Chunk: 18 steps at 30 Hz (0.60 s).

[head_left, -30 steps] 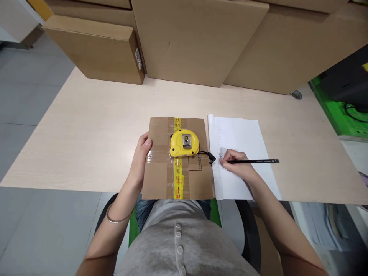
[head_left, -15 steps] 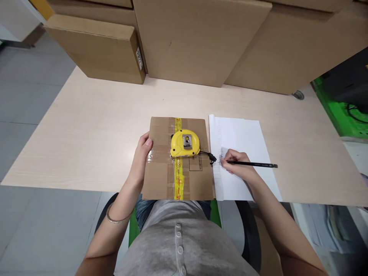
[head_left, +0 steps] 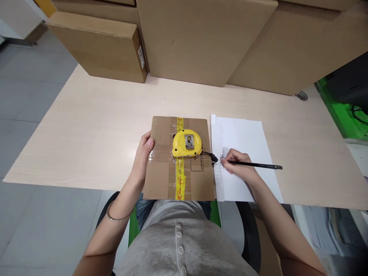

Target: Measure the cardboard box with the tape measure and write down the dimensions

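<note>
Writing (head_left: pixel 221 132) on the paper (head_left: pixel 247 134) illegibly small (left hand (head_left: pixel 143 155) partly hidden by the cardboard box (head_left: pixel 161 178)).

Table (head_left: pixel 109 111): pale, wood-grained, stretching wide left to right as I look on.
Carton (head_left: pixel 159 178): lying flat at the near edge, about mid-table.
Paper (head_left: pixel 253 140): white, just right of the carton, also at the near edge.
Box (head_left: pixel 92 50): far left, upright.
Big cardboard (head_left: pixel 195 42): far middle and far right, upright.
Ring (head_left: pixel 301 96): far right, round.

Office-like: pale desk (head_left: pixel 100 115), cardboard boxes (head_left: pixel 94 50)
</note>
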### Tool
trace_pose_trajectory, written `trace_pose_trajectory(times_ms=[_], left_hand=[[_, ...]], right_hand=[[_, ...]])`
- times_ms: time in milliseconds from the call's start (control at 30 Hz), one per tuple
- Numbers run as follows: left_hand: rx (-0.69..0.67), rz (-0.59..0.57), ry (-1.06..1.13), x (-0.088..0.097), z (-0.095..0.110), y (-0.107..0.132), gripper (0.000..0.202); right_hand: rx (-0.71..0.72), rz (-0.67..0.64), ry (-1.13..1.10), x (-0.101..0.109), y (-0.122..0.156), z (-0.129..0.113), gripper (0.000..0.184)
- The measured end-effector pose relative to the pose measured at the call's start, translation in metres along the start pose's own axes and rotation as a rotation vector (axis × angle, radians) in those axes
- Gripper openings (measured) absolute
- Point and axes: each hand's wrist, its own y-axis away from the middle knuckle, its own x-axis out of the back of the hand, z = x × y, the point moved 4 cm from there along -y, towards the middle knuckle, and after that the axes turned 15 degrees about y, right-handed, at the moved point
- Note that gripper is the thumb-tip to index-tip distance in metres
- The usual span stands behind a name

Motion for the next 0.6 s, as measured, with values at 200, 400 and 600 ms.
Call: trace_pose_trajectory(times_ms=[200, 400, 600], left_hand=[[-0.009, 0.011, -0.013, 0.0016, -0.0035, -0.0016, 0.057], [0.002, -0.020, 0.005, 0.0015, -0.0067, -0.0031, 0.056], [0.014, -0.012, 0.005, 0.0032, -0.0080, -0.0035, 0.058]], right_hand=[[-0.003, 0.021, 0.013, 0.0006, 0.0022, -0.0046, 0.035], [-0.003, 0.027, 0.027, 0.0020, 0.0034, -0.0072, 0.036], [0.008, 0.016, 0.025, 0.0008, 0.0020, -0.0029, 0.035]])
